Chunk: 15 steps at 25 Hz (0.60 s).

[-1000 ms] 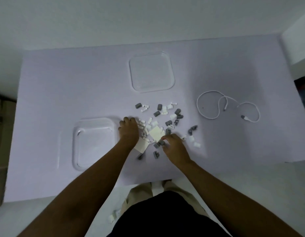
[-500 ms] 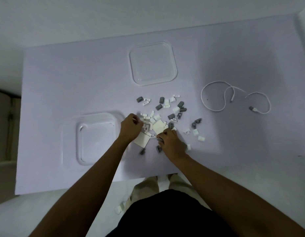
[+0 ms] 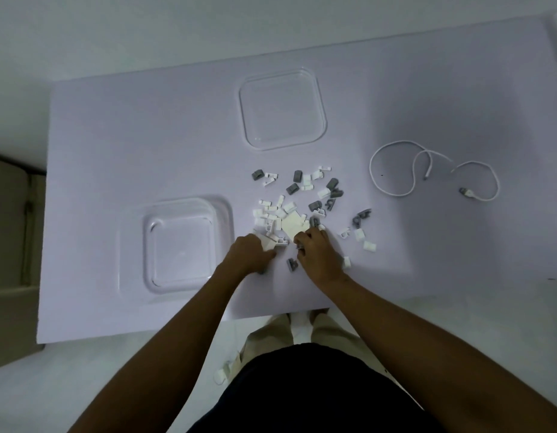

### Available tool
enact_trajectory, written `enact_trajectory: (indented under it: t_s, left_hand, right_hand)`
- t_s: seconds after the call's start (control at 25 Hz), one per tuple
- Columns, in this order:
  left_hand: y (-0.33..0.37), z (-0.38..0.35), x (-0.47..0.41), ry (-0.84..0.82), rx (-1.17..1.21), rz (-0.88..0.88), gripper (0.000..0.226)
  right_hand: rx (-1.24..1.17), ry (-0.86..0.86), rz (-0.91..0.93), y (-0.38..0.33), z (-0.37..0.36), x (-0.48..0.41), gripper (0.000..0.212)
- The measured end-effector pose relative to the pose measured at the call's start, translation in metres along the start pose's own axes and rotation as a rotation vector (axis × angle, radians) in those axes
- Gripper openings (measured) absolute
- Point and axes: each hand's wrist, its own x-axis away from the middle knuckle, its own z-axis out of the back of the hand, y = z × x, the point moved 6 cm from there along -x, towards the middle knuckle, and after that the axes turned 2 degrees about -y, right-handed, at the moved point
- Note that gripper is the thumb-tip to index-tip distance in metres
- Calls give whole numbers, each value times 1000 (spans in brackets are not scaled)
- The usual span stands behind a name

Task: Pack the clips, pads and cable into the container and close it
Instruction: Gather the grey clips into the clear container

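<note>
Both hands have drawn toward the table's (image 3: pixel 114 151) near edge: left hand (image 3: pixel 251 253) curled on a white pad (image 3: pixel 268 242), right hand (image 3: pixel 318 253) pinching clips (image 3: pixel 302 210). Container (image 3: pixel 180 242) near-left, empty. Loose clips near the edge may fall if swept.

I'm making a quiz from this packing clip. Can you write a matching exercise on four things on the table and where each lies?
Things:
1. cable
2. container
3. lid
4. pile of clips and pads

Places:
A. far middle of the table
B. right side, loose loops
C. near left, by the left hand
D. centre, in front of both hands

Pairs: 1-B, 2-C, 3-A, 4-D
</note>
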Motion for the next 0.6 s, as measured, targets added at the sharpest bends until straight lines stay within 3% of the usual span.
enact_trajectory:
  t_s: [0.04, 0.16, 0.32, 0.48, 0.6]
  left_hand:
    - [-4, -5, 1, 45, -140, 12, 33]
    - [-17, -28, 3, 88, -183, 27, 51]
    - [-23, -36, -3, 90, -163, -21, 37]
    - [-32, -33, -4, 110, -19, -37, 34]
    - [-34, -33, -1, 154, 28, -27, 37]
  right_hand:
    - [-16, 8, 4, 3, -1, -2, 21]
    - [-46, 14, 29, 6, 1, -7, 19]
    - [-275, 14, -60, 18, 9, -11, 17]
    - [-1156, 80, -504, 39, 25, -5, 29]
    - [-1733, -12, -585, 35, 36, -1, 29]
